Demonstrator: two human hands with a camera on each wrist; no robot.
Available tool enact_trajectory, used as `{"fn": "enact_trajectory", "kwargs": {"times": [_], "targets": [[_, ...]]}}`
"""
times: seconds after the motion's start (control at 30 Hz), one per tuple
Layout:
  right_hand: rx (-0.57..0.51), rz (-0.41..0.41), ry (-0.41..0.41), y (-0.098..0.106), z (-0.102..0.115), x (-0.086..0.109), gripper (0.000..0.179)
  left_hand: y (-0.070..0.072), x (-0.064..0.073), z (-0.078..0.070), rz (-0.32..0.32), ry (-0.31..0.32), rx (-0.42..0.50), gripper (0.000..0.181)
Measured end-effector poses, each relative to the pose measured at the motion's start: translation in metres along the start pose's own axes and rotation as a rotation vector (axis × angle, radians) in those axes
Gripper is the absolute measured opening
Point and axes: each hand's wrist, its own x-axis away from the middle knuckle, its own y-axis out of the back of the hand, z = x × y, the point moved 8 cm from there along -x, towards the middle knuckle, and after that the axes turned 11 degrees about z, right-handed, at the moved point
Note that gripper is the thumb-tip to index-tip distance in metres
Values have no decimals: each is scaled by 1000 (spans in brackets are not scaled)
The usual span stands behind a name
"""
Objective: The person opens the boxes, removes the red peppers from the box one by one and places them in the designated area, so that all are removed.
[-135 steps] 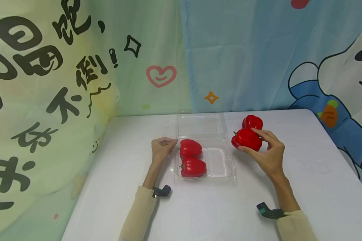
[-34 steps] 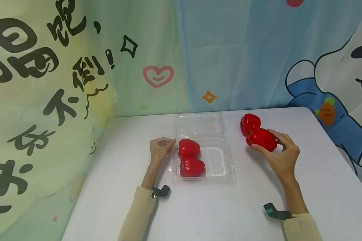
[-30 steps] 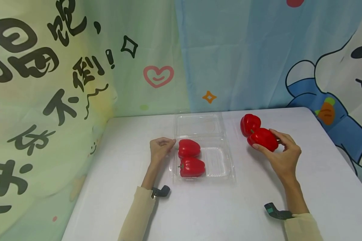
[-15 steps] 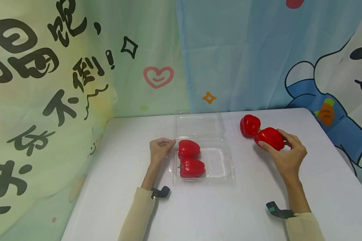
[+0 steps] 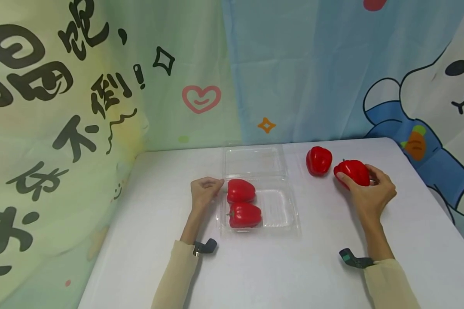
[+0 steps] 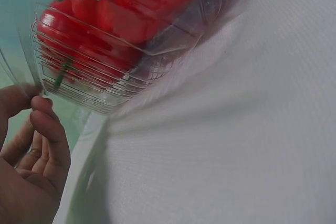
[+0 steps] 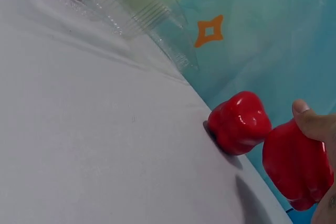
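Observation:
My right hand [image 5: 373,195] grips a red bell pepper [image 5: 355,171] at the right of the table, thumb on its near side, fingers at its far right side. In the right wrist view, this pepper hangs above its shadow. Another red bell pepper [image 5: 319,161] sits on the table just left of it, with a gap between them. My left hand [image 5: 206,192] pinches the left edge of a clear plastic clamshell box [image 5: 280,208] between thumb and forefinger. Inside the box's left half lie two red bell peppers, one behind [image 5: 241,191] and one in front [image 5: 245,215], stem pointing left.
The box's clear lid [image 5: 254,161] lies folded back toward the curtain [image 5: 294,77] behind the table. A white cloth covers the table [image 5: 278,274]. Each wrist wears a dark camera mount, such as the right one [image 5: 355,260].
My right hand has carried its pepper rightward, from beside the box to the right of the other loose pepper, turning it so the stem points up and away. My left hand stays at the box edge.

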Motion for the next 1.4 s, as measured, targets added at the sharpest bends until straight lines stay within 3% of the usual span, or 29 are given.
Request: {"fn": "enact_trajectory", "kwargs": {"times": [0.43, 0.7, 1.0, 1.4], "targets": [[7, 20, -66, -15, -14, -25, 78, 0, -2, 3, -8, 10, 1, 19], [-7, 36, -130, -28, -27, -40, 81, 1, -2, 0, 3, -26, 35, 20], [-21, 50, -169, -35, -32, -53, 86, 1, -4, -3, 30, -46, 8, 20], [-2, 115, -211, -40, -38, -54, 90, 1, -4, 0, 22, -21, -11, 21]]}}
